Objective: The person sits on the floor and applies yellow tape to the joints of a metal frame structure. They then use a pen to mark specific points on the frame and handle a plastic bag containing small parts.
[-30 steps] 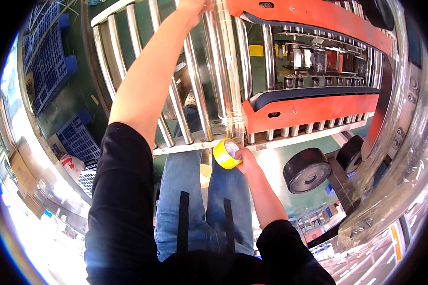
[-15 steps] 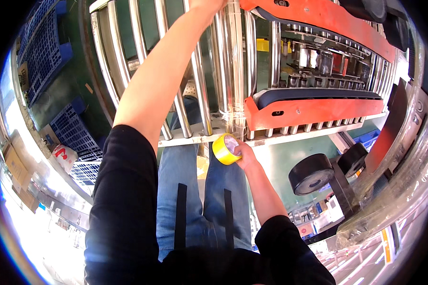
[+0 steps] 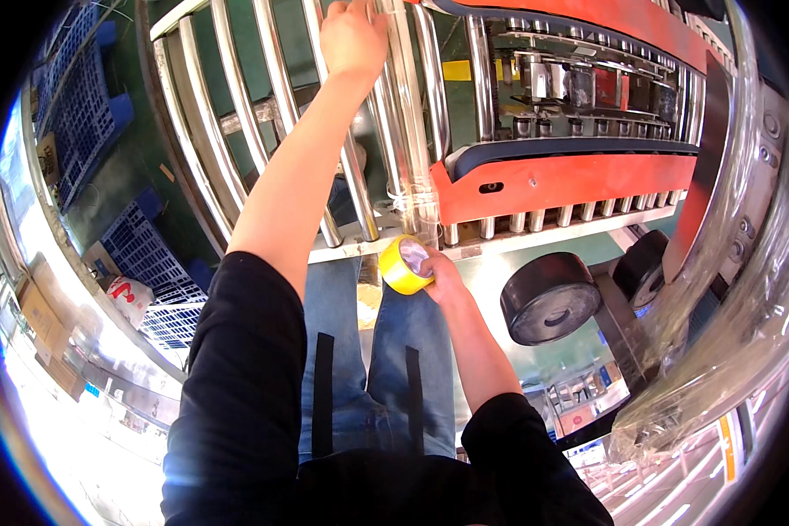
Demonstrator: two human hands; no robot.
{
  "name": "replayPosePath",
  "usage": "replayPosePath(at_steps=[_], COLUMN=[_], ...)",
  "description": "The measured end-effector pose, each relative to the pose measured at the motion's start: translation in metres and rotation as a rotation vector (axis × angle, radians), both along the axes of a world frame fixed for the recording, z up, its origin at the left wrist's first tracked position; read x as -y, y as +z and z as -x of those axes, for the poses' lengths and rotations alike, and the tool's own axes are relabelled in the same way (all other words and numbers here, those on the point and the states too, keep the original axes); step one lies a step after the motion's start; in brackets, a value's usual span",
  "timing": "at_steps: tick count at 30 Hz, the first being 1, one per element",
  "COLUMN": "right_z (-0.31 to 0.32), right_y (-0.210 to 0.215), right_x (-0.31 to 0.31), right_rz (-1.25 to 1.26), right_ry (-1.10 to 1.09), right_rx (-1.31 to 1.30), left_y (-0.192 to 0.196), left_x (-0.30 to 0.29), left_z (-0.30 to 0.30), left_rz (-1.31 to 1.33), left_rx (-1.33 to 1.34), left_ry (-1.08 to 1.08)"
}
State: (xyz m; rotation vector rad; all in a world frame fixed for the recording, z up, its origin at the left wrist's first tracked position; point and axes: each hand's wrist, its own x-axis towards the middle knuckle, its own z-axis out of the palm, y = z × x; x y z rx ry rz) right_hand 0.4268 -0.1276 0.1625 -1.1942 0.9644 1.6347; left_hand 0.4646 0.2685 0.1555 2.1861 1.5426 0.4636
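My left hand (image 3: 352, 37): stretched out ahead of me at the far end of my bare forearm, fingers curled over the top of one steel roller (image 3: 405, 105); the palm lies against the metal, and I cannot tell whether the fingers close fully round it.
My right hand (image 3: 443, 276): drawn in close by my knees, fingers wrapped round the edge of one tape roll (image 3: 405, 263), a firm closed hold.
Tape roll: one, yellow rim with a clear shiny face, just below the near rail of the roller bed and right at the foot of the roller my left hand is on.
Clear tape strip (image 3: 412, 188): one glossy band running along that same roller, from the roll in my right hand up toward my left hand.
Steel rollers: about eight bright bars that I can count side by side in the bed in front of me; more short ones show under the orange part, too small to count surely.
Orange machine guard (image 3: 570, 180): two orange bands, one near and one far, with a dark belt between them.
Black wheels (image 3: 548, 298): two, one large and near, one smaller beside it to the right.
Blue plastic crates (image 3: 140, 254): at least three on the green floor to my left.
My legs (image 3: 368, 368): two, in blue jeans, beneath the tape roll.
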Motion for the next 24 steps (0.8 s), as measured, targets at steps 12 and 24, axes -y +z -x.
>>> replayPosePath(at_steps=[12, 24], right_z=[-0.001, 0.011], right_y=[0.009, -0.030], right_x=[-0.008, 0.025], right_rz=[-0.050, -0.104], right_ry=[0.019, -0.021], right_rx=[0.013, 0.012], left_y=[-0.018, -0.018], left_x=[-0.052, -0.066], left_z=[-0.025, -0.028], left_rz=[0.216, -0.139], left_rx=[-0.212, -0.246], left_ry=[0.140, 0.101])
